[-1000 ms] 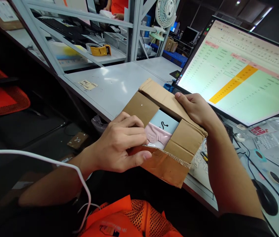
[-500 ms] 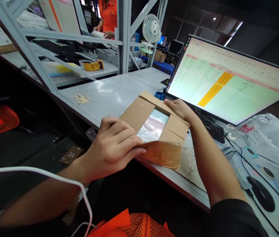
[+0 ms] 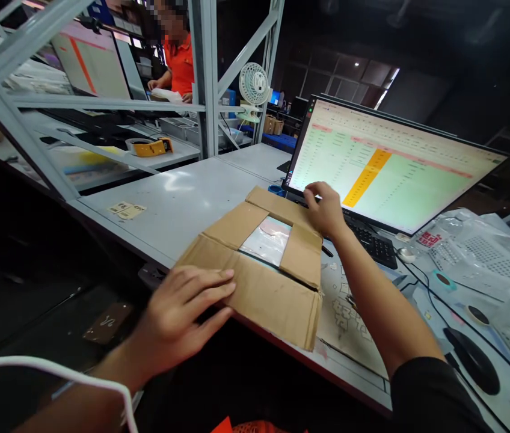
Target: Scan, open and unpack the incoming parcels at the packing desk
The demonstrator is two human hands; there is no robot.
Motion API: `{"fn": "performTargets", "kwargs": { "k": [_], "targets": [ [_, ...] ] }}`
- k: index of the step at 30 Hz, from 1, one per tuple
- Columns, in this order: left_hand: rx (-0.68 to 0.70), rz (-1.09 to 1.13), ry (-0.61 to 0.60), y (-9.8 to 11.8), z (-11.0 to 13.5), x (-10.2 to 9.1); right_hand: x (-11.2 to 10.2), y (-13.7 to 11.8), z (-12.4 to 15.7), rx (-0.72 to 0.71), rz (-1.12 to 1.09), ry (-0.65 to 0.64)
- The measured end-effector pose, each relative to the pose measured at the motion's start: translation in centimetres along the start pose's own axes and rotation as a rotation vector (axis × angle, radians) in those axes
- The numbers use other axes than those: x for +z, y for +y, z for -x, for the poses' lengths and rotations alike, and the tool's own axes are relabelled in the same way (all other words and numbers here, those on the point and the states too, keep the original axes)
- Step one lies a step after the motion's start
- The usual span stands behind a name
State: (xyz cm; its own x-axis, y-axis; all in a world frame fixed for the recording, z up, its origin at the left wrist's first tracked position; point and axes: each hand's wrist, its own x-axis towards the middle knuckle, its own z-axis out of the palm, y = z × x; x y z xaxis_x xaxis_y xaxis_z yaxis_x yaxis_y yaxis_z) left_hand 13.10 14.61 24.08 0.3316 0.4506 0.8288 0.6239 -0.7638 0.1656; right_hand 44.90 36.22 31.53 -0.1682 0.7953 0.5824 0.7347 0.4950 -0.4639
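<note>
So compared to a second ago, the brown corrugated cardboard box (image 3: 264, 264) is sitting lower and flatter now. It was being held up and tilted toward the camera, with the left hand pinching the near flap; now it's lying on the near edge of the grey table (image 3: 183, 204), with the near flap folded out and hanging a bit over the edge. The left hand (image 3: 183, 313) isn't gripping anymore: it's lying open and flat, fingers stretched out together, fingertips resting on the near-left corner of that flap. The right hand (image 3: 325, 210) is loosely curled on the far flap, pressing it down rather than clutching it, right in front of the wide computer monitor with the green and orange spreadsheet (image 3: 385, 162).

The box itself: all four flaps are spread open, leaving a square gap in the middle where a shiny clear plastic bag (image 3: 267, 239) is showing, with something pale pink and light blue inside. Glare is hiding the details. The near flap's edge looks a bit ragged.

To the right, a black keyboard (image 3: 374, 243) is sitting under the monitor. Far left, a yellow tape dispenser (image 3: 149, 146) is lying on another table, and a person in an orange shirt (image 3: 179, 63) is working at the back.
</note>
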Motion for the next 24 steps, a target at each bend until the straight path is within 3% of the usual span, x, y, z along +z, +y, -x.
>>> {"fn": "performTargets", "kwargs": {
  "k": [2,3,5,7,8,10,12,14,18,21,24],
  "targets": [
    [-0.092,0.189,-0.204,-1.6,-2.5,-4.3,-1.7,-1.8,1.9,-0.177,-0.115,0.111],
    [-0.161,0.231,-0.263,-2.7,-4.3,-5.8,-2.3,-2.8,3.1,-0.248,-0.175,0.054],
    [-0.174,0.338,-0.448,-5.3,-8.5,-6.8,-3.1,-5.0,5.5,-0.344,-0.245,-0.220],
    [-0.154,0.379,-0.608,-7.8,-12.7,-4.7,-3.6,-6.6,7.3,-0.411,-0.230,-0.427],
    [-0.135,0.418,-0.712,-8.8,-14.4,-2.8,-3.8,-7.2,7.9,-0.433,-0.203,-0.459],
    [-0.099,0.402,-0.890,-10.1,-16.8,1.1,-4.9,-7.6,8.6,-0.444,-0.132,-0.389],
    [-0.041,0.334,-0.957,-10.7,-17.8,3.9,-6.6,-7.3,9.2,-0.432,-0.041,-0.266],
    [0.013,0.267,-0.903,-11.1,-18.0,4.4,-8.7,-6.4,10.1,-0.430,0.052,-0.177],
    [0.051,0.184,-0.646,-14.0,-16.9,1.1,-11.1,-3.1,14.0,-0.395,0.127,-0.095],
    [-0.039,0.142,-0.435,-16.8,-14.0,-0.3,-9.8,-0.5,17.6,-0.336,0.125,-0.021],
    [-0.249,0.181,-0.210,-17.7,-9.3,1.4,-7.1,1.2,20.1,-0.310,0.100,0.134]
  ]
}}
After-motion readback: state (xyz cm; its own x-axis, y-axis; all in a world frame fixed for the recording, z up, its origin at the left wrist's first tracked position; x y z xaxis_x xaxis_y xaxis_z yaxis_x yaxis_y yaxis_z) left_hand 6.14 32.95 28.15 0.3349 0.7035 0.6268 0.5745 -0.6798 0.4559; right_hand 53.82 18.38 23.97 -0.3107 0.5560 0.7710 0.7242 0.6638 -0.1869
